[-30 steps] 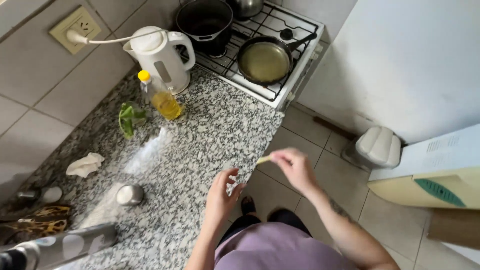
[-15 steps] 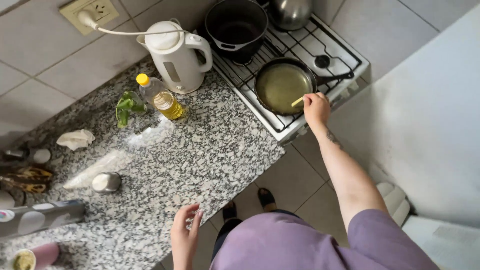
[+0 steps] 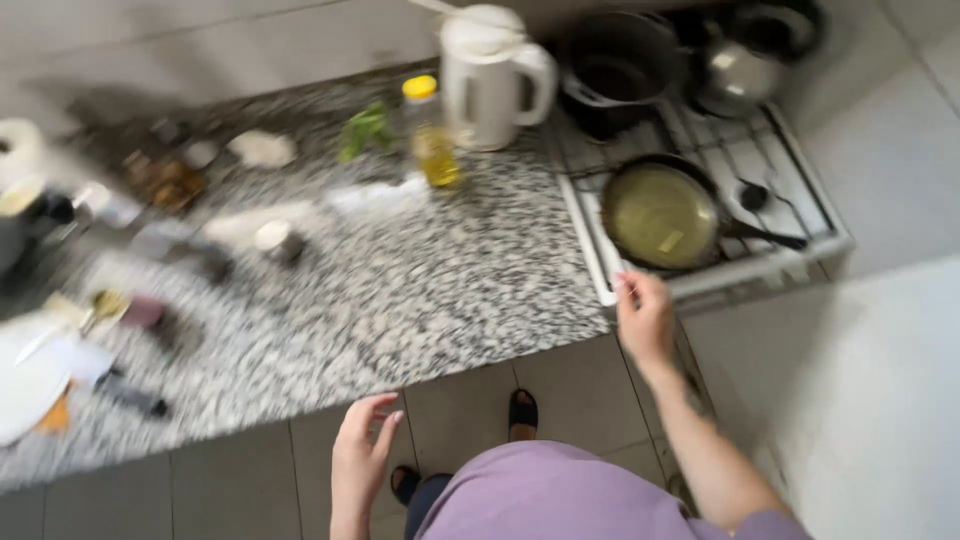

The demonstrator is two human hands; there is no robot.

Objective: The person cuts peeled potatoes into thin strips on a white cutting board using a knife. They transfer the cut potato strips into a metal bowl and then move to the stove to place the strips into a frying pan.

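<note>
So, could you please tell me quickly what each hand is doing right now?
Left hand: open, empty, below the counter edge.
Right hand: loosely curled, empty, by the stove.

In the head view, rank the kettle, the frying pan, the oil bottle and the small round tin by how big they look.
1. Frying pan and kettle: about alike, too close to rank.
2. Oil bottle.
3. Small round tin, blurred.

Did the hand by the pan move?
Yes. The right hand pulled back from over the frying pan to the stove's front edge.
</note>
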